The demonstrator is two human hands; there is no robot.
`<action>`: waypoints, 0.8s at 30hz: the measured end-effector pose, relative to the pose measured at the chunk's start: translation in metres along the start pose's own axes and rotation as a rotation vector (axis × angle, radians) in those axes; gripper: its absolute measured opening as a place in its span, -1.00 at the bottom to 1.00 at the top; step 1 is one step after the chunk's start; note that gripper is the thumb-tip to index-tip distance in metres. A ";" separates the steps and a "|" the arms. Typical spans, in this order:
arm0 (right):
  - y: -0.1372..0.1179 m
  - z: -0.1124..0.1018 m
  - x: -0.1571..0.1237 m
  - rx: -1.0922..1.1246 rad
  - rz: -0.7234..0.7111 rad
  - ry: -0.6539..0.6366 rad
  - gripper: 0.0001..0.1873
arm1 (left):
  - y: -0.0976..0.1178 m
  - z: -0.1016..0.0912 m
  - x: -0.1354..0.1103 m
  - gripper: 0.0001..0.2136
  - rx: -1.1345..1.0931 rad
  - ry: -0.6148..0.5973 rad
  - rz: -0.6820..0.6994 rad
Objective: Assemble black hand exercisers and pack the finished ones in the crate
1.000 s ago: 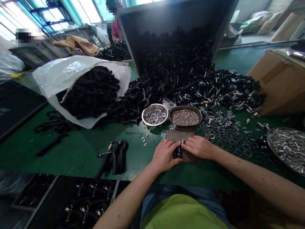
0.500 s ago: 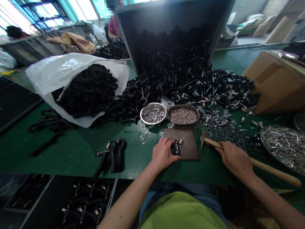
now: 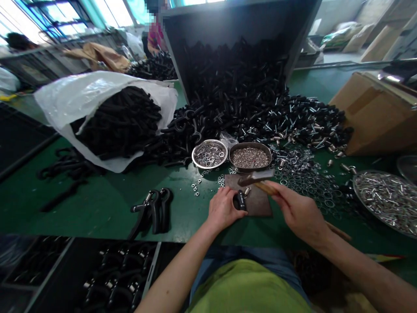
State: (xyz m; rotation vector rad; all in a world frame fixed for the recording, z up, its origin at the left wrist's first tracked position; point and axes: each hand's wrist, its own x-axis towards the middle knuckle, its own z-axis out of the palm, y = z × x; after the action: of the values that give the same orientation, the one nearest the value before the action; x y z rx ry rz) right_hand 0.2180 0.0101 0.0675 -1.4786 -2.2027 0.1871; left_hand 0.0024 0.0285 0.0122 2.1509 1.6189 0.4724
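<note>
My left hand [image 3: 223, 209] is closed on a small black plastic part [image 3: 241, 201], pressing it against a flat brown metal plate [image 3: 260, 208]. A metal spring [image 3: 247, 191] sticks out beside that part. My right hand [image 3: 301, 213] grips the wooden handle of a hammer [image 3: 257, 177], whose head hangs over the plate, apart from the black part. To the left of my left hand, several assembled black spring clamps [image 3: 156, 211] lie together on the table. Small metal nuts [image 3: 195, 190] are scattered just beyond my left hand.
A round bowl of rings [image 3: 210, 154] and an oval tin of tiny metal pieces [image 3: 250, 158] stand behind the plate. Heaped black parts [image 3: 234, 100] spill from a bin. A white bag [image 3: 68, 100], a cardboard box [image 3: 374, 113] and a tray of pins [image 3: 387, 200] flank the table [image 3: 107, 195].
My right hand has raised the hammer and swung it left, from the table right of the plate to above the plate. My left hand and the black part have stayed in place.
</note>
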 end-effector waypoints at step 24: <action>0.004 0.050 0.012 0.377 0.190 -0.091 -0.58 | 0.046 -0.006 -0.012 -0.62 -0.619 0.129 -0.114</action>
State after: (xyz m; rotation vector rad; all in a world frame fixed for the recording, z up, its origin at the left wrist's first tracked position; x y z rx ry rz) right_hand 0.1951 0.0296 0.0263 -1.4812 -1.9533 0.7035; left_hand 0.0338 0.0067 0.0403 1.5851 1.4038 0.9482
